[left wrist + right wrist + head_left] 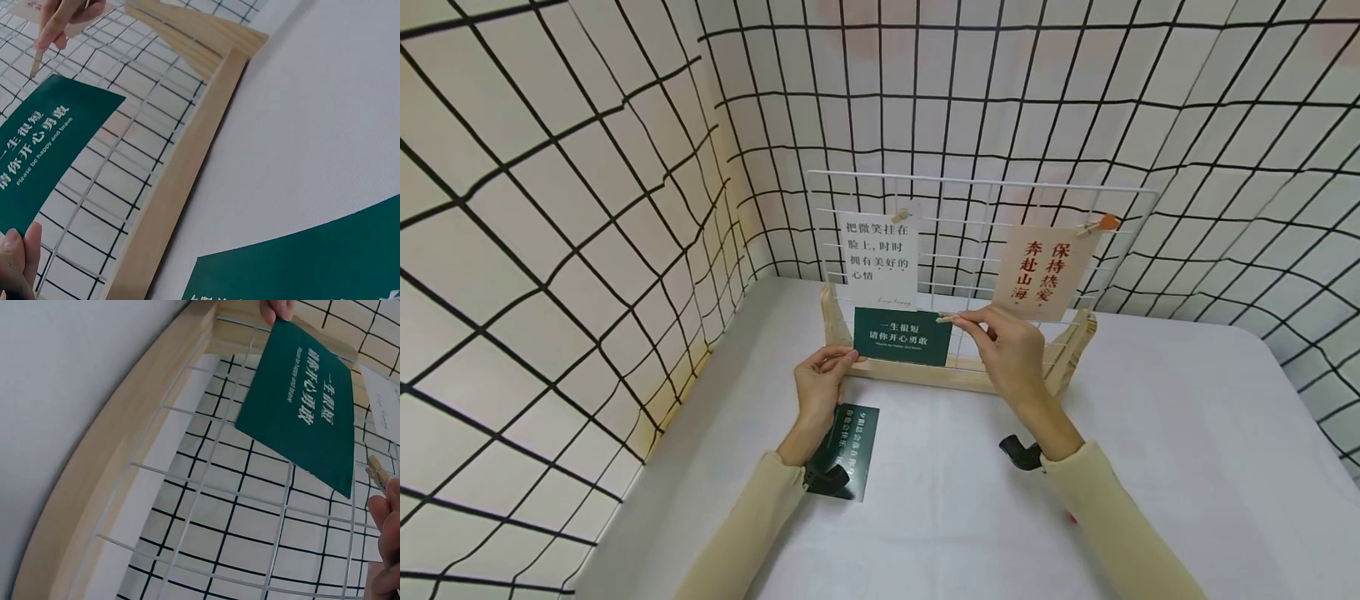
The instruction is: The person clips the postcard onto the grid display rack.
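Observation:
A green card (901, 337) with white lettering lies against the lower part of a white wire grid rack (973, 292) on a wooden base. My left hand (823, 379) pinches its lower left corner between thumb and fingers. With thumb and fingertips my right hand (1011, 350) pinches a small wooden clothespin (946, 318), whose tip is at the card's upper right corner in the head view. In the right wrist view that clothespin (377, 470) is beside the card's edge. A white card (883, 262) hangs just above the green one.
A beige card with red lettering (1041, 271) hangs at the rack's right under an orange-topped clip (1107, 222). Another green card (856, 442) lies on the white table, partly beneath my left forearm. Black netting (917, 100) encloses the back and sides.

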### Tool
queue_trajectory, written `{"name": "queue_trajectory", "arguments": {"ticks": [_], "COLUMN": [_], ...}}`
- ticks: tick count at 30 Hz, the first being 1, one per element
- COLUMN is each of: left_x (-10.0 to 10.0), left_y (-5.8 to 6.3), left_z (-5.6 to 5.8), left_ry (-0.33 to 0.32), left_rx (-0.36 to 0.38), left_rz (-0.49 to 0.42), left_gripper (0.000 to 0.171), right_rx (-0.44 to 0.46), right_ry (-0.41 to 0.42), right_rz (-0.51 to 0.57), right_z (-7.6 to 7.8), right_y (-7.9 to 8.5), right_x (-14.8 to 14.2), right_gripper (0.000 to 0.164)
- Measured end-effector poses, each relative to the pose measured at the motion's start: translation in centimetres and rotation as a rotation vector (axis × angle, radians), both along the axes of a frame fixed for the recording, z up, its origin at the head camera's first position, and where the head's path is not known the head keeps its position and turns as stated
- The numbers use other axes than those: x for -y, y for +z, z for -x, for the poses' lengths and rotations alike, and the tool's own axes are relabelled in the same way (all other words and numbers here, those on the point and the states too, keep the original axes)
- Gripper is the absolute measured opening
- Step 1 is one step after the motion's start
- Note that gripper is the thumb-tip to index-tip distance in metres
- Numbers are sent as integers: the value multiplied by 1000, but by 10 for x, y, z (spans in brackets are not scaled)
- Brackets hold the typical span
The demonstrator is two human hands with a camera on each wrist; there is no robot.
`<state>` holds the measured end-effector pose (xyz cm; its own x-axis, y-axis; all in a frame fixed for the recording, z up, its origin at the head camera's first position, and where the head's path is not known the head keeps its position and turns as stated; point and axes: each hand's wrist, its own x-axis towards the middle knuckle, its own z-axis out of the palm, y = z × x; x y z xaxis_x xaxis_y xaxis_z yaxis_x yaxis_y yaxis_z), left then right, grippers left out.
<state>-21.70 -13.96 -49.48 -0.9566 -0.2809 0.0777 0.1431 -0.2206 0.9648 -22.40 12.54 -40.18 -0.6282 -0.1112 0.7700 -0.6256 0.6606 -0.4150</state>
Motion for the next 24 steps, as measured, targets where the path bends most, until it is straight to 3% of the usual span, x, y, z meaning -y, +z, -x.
{"name": "queue_trajectory", "arguments": {"ticks": [4,9,24], "left_x": [-3,-3,-7], "left_y": [-1,0,3], "left_z": [0,0,1], "left_ry": [17,50,62], "left_rx": [1,11,22], "left_rz": [14,7,-14], "left_gripper": [21,22,20], "right_rx": [-64,-77,55], "right_ry": [-13,-21,-29], "right_rz": [-42,-74,-132], "right_z": [5,8,8], "right_y": [3,8,23], "right_x": [3,4,10], "right_gripper": [13,14,15]}}
